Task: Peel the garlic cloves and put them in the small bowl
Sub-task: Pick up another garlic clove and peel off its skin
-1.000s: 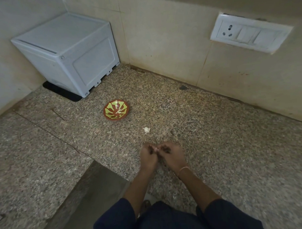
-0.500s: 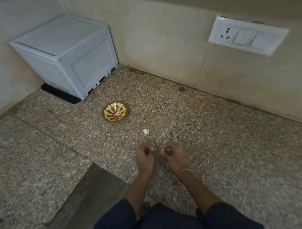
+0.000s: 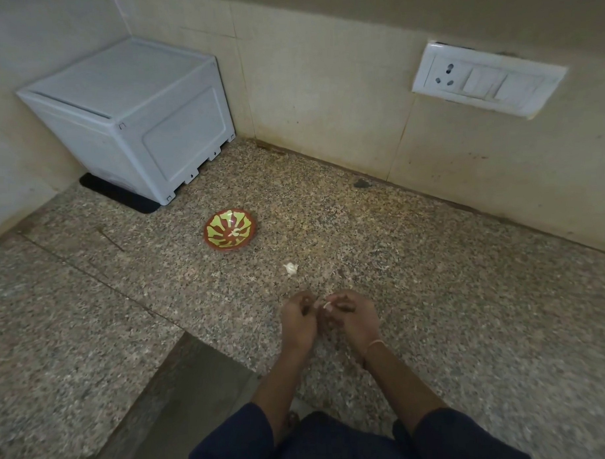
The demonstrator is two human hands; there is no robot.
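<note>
Both my hands hover low over the granite counter, fingers curled. My right hand (image 3: 352, 318) pinches a small pale garlic clove (image 3: 327, 305) at its fingertips. My left hand (image 3: 297, 318) meets it from the left, its fingertips curled at a bit of papery skin by the clove. The small bowl (image 3: 230, 233), brown with a yellow-green pattern, stands farther back to the left and holds a few small white pieces. A white garlic piece (image 3: 290, 268) lies on the counter between the bowl and my hands.
A pale blue plastic box (image 3: 132, 118) on a black mat fills the back left corner. A white socket and switch panel (image 3: 488, 80) is on the tiled wall at right. A step down in the counter (image 3: 183, 388) lies to the left of my arms.
My hands parted slightly half a second ago and have drawn close again around the clove. The camera shifted a little; bowl and loose piece stay put.
</note>
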